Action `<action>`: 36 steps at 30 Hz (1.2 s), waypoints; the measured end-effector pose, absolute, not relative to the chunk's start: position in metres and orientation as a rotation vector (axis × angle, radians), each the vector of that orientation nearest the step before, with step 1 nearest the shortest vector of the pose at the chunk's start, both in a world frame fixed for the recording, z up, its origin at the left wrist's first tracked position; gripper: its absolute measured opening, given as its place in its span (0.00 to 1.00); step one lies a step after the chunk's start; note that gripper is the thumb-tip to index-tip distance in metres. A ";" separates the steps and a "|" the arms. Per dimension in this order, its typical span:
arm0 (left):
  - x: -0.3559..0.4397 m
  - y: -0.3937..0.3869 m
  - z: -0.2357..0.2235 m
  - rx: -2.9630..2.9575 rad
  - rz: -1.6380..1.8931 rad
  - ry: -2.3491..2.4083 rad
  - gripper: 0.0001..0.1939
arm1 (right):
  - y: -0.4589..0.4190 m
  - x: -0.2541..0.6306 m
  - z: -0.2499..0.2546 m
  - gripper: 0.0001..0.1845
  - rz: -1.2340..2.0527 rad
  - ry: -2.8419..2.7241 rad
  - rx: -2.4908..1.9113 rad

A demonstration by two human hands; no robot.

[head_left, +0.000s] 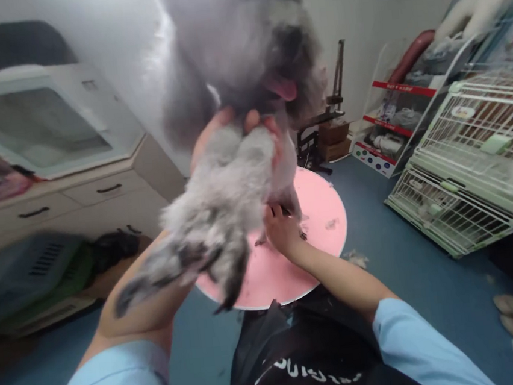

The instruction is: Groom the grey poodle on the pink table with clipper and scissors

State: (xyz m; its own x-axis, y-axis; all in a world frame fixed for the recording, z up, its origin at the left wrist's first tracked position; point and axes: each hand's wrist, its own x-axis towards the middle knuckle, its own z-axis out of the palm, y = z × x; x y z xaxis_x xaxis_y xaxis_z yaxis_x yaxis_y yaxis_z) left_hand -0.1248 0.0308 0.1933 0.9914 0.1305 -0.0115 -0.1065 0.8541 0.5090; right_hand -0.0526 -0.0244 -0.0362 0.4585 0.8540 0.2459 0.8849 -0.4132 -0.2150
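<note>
A grey fluffy dog (242,48) stands upright on its hind legs on a round pink table (325,198), its mouth open and tongue out. My left hand (225,120) is wrapped around the dog's raised forelegs (236,170) below its chin. The shaggy front paws hang towards me over my left forearm. Low down, my right hand (283,232) is closed beside a hind leg (291,201), close to the tabletop. A small dark shape shows at its fingers; what it grips is hard to make out. Tufts of cut hair (332,224) lie on the table.
White-and-green wire cages (461,197) and a red-edged shelf rack (398,91) stand at right. A white cabinet (88,193) carries a glass-fronted box (50,127) at left, with a pet carrier (37,268) below. Hair clumps (357,259) lie on the blue floor.
</note>
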 end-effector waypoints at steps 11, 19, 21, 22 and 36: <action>-0.128 0.035 0.193 0.627 0.169 0.067 0.17 | -0.017 -0.055 -0.028 0.26 -0.119 -1.497 -2.326; -0.136 0.034 0.187 0.597 0.215 0.129 0.19 | -0.022 -0.047 -0.050 0.27 0.154 -1.403 -2.358; -0.135 0.030 0.186 0.623 0.289 0.155 0.18 | -0.031 -0.049 -0.041 0.28 0.116 -1.423 -2.314; -0.134 0.027 0.187 0.635 0.328 0.165 0.19 | -0.035 -0.048 -0.033 0.28 0.051 -1.441 -2.279; -0.139 0.046 0.170 0.722 0.394 0.162 0.19 | -0.055 -0.043 -0.074 0.26 -0.007 -1.702 -2.328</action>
State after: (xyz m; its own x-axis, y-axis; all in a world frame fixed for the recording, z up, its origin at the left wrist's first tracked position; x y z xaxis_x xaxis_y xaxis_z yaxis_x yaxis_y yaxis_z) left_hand -0.1388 0.0457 0.1697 0.9143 0.4049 -0.0092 -0.2946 0.6806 0.6708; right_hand -0.0434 -0.0551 -0.0736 0.3145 0.9366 0.1543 0.9378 -0.2814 -0.2031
